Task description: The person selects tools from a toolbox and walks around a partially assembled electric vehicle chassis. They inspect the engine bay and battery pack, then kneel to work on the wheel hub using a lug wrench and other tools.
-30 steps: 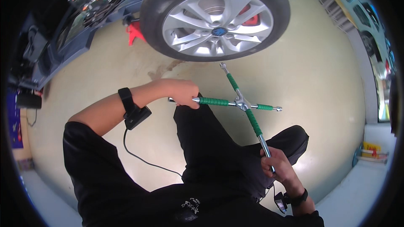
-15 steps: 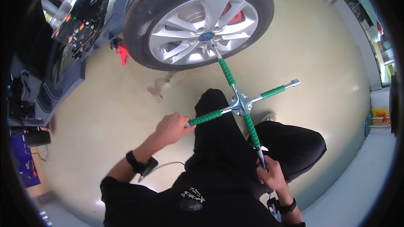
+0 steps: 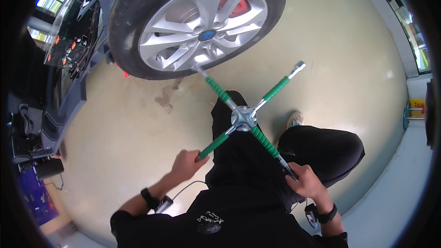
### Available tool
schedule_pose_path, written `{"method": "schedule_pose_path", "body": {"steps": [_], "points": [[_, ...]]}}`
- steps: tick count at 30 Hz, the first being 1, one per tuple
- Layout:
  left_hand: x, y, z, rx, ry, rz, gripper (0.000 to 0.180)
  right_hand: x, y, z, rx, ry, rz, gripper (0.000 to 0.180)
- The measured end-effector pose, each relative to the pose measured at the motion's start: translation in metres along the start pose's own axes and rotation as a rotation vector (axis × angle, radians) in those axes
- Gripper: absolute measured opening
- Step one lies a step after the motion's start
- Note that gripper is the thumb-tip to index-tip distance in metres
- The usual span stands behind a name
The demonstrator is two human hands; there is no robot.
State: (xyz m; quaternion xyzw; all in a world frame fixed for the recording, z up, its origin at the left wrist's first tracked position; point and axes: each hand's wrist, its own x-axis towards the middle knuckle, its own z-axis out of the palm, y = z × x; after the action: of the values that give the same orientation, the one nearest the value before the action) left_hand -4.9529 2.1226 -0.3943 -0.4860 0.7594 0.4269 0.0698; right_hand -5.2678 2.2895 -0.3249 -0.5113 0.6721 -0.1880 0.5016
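A four-way lug wrench (image 3: 243, 118) with green grips on its chrome arms is held in front of my knees. Closed round the end of its near left arm is my left hand (image 3: 186, 164). My right hand (image 3: 304, 180) grips the bare metal end of the near right arm. The far left arm points at the lower edge of a car wheel (image 3: 183, 59) with silver spokes and a blue centre cap; its socket end looks blurred and apart from the lug nuts. The far right arm points out over the floor.
The dark car body (image 3: 73, 87) with broken-looking parts stands at the left. A bit of a red stand (image 3: 126, 74) shows behind the tyre. A brown stain (image 3: 167, 96) marks the floor. My shoe (image 3: 295, 119) rests right of the wrench. A low wall (image 3: 381, 27) runs along the right.
The wrench has come away from the wheel's hub area, back toward me and leftward, and has turned anticlockwise. Both hands keep hold of it. The view has shifted a little.
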Motion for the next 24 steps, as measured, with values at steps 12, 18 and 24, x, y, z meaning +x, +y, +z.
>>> {"method": "schedule_pose_path", "body": {"steps": [12,18,24], "points": [[-0.063,0.030,0.038,-0.621,0.069,-0.424,0.031,0.080,-0.077,-0.071,-0.953,0.218,-0.444,0.010],[-0.069,0.036,0.047,-0.645,0.174,-0.424,0.031,0.106,-0.089,-0.076,-1.032,0.255,-0.624,0.008],[-0.063,0.038,0.056,-0.756,0.239,-0.381,0.032,0.113,-0.106,-0.079,-1.074,0.238,-0.688,0.008]]}}
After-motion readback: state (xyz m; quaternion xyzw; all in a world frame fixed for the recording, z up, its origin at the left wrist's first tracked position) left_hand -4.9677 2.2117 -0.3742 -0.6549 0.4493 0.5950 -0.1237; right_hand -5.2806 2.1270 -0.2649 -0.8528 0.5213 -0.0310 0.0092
